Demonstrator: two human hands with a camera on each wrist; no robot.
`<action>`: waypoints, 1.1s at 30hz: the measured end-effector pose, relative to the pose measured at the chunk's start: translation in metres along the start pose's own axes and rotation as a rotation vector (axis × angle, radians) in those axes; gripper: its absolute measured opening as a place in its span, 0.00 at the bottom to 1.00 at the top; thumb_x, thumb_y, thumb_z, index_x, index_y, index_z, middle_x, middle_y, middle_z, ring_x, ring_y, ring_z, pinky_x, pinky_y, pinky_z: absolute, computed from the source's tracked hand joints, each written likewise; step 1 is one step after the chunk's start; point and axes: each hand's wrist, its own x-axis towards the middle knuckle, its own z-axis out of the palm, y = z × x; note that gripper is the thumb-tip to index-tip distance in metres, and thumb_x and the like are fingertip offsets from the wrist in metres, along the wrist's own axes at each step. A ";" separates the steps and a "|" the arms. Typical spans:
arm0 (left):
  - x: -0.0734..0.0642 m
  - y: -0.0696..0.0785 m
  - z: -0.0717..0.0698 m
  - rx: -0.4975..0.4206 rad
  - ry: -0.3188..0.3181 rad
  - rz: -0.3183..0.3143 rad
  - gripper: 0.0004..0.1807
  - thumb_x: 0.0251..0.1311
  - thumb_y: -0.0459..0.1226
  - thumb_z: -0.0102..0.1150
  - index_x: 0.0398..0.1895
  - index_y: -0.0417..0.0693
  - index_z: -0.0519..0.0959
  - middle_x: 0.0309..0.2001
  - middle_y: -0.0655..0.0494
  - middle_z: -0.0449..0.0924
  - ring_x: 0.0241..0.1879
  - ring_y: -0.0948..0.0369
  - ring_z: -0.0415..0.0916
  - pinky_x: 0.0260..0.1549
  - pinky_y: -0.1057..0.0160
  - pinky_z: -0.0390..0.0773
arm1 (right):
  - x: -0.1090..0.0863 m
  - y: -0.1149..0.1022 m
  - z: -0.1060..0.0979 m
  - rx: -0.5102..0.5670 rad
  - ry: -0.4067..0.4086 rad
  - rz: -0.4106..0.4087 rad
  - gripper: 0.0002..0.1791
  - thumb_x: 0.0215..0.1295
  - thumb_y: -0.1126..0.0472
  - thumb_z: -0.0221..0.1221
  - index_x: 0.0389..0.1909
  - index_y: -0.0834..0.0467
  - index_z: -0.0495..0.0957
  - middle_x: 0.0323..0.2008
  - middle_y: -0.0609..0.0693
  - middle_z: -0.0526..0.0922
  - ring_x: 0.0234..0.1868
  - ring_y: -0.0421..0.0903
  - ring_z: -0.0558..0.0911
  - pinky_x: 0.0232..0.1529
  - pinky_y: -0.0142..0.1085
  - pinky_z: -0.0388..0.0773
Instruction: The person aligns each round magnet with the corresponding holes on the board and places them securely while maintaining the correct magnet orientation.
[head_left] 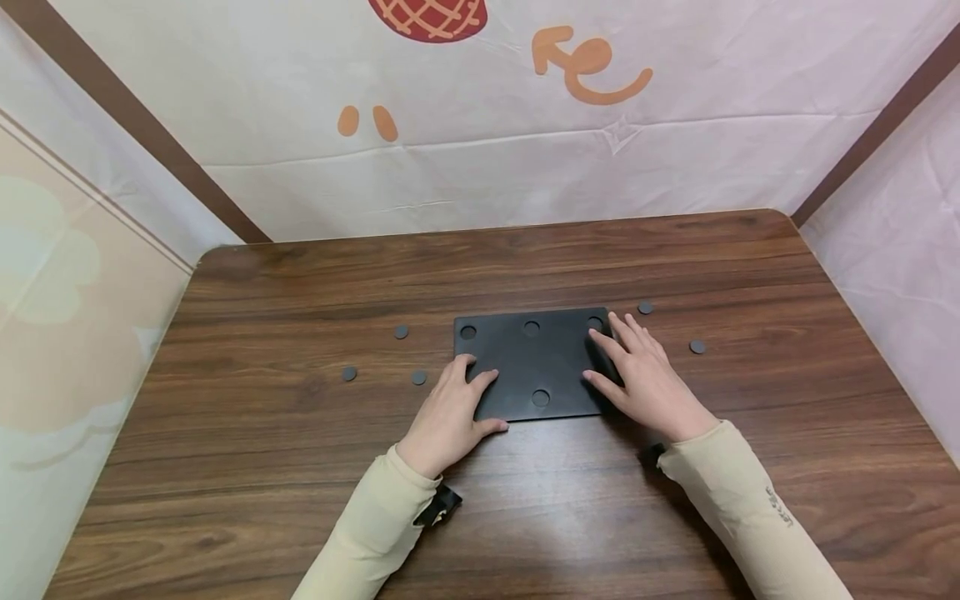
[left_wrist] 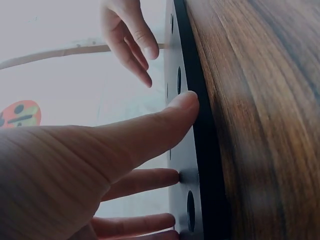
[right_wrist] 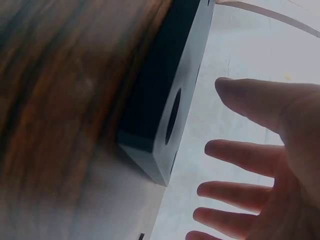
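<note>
A black rectangular board (head_left: pixel 528 358) with shallow round recesses lies flat on the table. My left hand (head_left: pixel 442 421) rests over its left end, fingers spread. In the left wrist view, the thumb (left_wrist: pixel 155 127) touches the top near the front edge, and straight fingertips meet the upper face. Over the right end my right hand (head_left: pixel 641 375) is spread, holding nothing; the right wrist view shows its fingers apart from the board (right_wrist: pixel 165 100). Recesses show along the far edge and at the near middle; my hands hide the near corners.
Three small dark grey discs lie left of the board: a far disc (head_left: pixel 401 332), an outer disc (head_left: pixel 349 373) and a nearer disc (head_left: pixel 418 377). Right of it are a back disc (head_left: pixel 645 307) and an outer right disc (head_left: pixel 697 347). A printed cloth (head_left: pixel 480 183) hangs behind the wooden table (head_left: pixel 262 417).
</note>
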 end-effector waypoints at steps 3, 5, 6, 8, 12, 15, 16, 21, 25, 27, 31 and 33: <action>0.000 -0.001 0.000 -0.009 0.014 0.006 0.33 0.47 0.44 0.74 0.58 0.40 0.77 0.57 0.38 0.67 0.57 0.45 0.68 0.50 0.49 0.76 | -0.001 0.001 0.001 -0.005 0.015 -0.009 0.34 0.67 0.51 0.59 0.68 0.63 0.64 0.71 0.70 0.54 0.73 0.67 0.49 0.69 0.62 0.50; -0.001 -0.001 0.000 -0.009 0.021 0.009 0.33 0.47 0.44 0.74 0.57 0.40 0.77 0.55 0.39 0.68 0.55 0.46 0.68 0.49 0.50 0.76 | -0.002 0.002 0.001 -0.002 0.020 -0.011 0.34 0.66 0.52 0.59 0.68 0.64 0.64 0.71 0.70 0.54 0.73 0.68 0.50 0.68 0.62 0.50; -0.001 -0.001 0.000 -0.008 0.023 0.011 0.33 0.47 0.43 0.74 0.57 0.40 0.77 0.55 0.40 0.68 0.55 0.46 0.68 0.49 0.50 0.76 | -0.002 0.003 0.001 0.001 0.020 -0.011 0.34 0.66 0.52 0.59 0.68 0.64 0.64 0.71 0.70 0.54 0.73 0.68 0.50 0.68 0.62 0.50; -0.002 -0.001 0.000 -0.007 0.025 0.013 0.32 0.47 0.43 0.74 0.57 0.40 0.78 0.55 0.40 0.69 0.55 0.46 0.68 0.49 0.50 0.76 | -0.003 0.003 0.002 0.003 0.022 -0.008 0.33 0.67 0.52 0.59 0.68 0.64 0.65 0.71 0.70 0.55 0.72 0.68 0.50 0.68 0.62 0.51; -0.002 0.000 0.000 -0.015 0.021 0.002 0.32 0.48 0.43 0.74 0.57 0.41 0.78 0.56 0.40 0.69 0.57 0.46 0.67 0.47 0.50 0.77 | -0.003 0.004 0.002 0.007 0.031 0.004 0.33 0.67 0.52 0.59 0.68 0.63 0.65 0.70 0.70 0.56 0.72 0.70 0.51 0.68 0.63 0.51; -0.003 0.001 0.000 -0.023 0.014 -0.014 0.32 0.49 0.43 0.73 0.58 0.41 0.77 0.57 0.39 0.68 0.59 0.46 0.66 0.46 0.50 0.78 | -0.004 0.004 0.002 0.008 0.042 0.018 0.32 0.66 0.52 0.59 0.67 0.63 0.66 0.70 0.70 0.56 0.71 0.71 0.51 0.67 0.64 0.50; -0.003 0.001 0.000 -0.024 0.011 -0.019 0.32 0.49 0.42 0.73 0.58 0.41 0.77 0.58 0.39 0.68 0.59 0.46 0.66 0.45 0.50 0.79 | -0.004 0.004 0.002 0.008 0.043 0.023 0.32 0.66 0.53 0.59 0.67 0.63 0.66 0.70 0.70 0.56 0.71 0.71 0.50 0.67 0.65 0.50; -0.004 0.002 0.000 -0.010 0.001 -0.035 0.31 0.50 0.42 0.72 0.59 0.41 0.77 0.60 0.39 0.67 0.62 0.45 0.66 0.48 0.50 0.78 | -0.004 0.004 0.001 0.008 0.036 0.037 0.32 0.66 0.53 0.59 0.67 0.63 0.66 0.70 0.69 0.56 0.72 0.71 0.50 0.68 0.64 0.49; -0.006 0.002 -0.001 -0.002 -0.003 -0.036 0.29 0.51 0.40 0.71 0.58 0.40 0.77 0.62 0.37 0.68 0.64 0.43 0.64 0.54 0.48 0.75 | -0.005 0.004 0.000 0.002 0.031 0.042 0.31 0.66 0.54 0.59 0.67 0.63 0.66 0.70 0.69 0.57 0.72 0.71 0.50 0.67 0.65 0.51; -0.007 0.003 -0.002 0.009 -0.006 -0.035 0.28 0.51 0.39 0.71 0.57 0.40 0.78 0.62 0.36 0.68 0.65 0.42 0.64 0.57 0.47 0.73 | -0.005 0.004 -0.001 0.000 0.031 0.040 0.31 0.66 0.54 0.59 0.66 0.64 0.67 0.70 0.70 0.57 0.72 0.71 0.51 0.67 0.65 0.51; -0.007 0.004 -0.003 0.036 -0.017 -0.039 0.26 0.52 0.38 0.70 0.56 0.40 0.79 0.63 0.34 0.69 0.65 0.40 0.64 0.60 0.47 0.70 | -0.007 0.005 -0.001 -0.002 0.037 0.038 0.30 0.66 0.55 0.60 0.65 0.64 0.68 0.69 0.70 0.59 0.71 0.70 0.52 0.66 0.66 0.53; -0.006 0.005 -0.003 0.039 -0.023 -0.047 0.26 0.52 0.38 0.69 0.56 0.40 0.79 0.63 0.34 0.69 0.65 0.40 0.64 0.61 0.47 0.69 | -0.008 0.006 -0.001 -0.003 0.039 0.041 0.29 0.66 0.55 0.60 0.65 0.64 0.69 0.68 0.70 0.60 0.71 0.70 0.53 0.66 0.66 0.53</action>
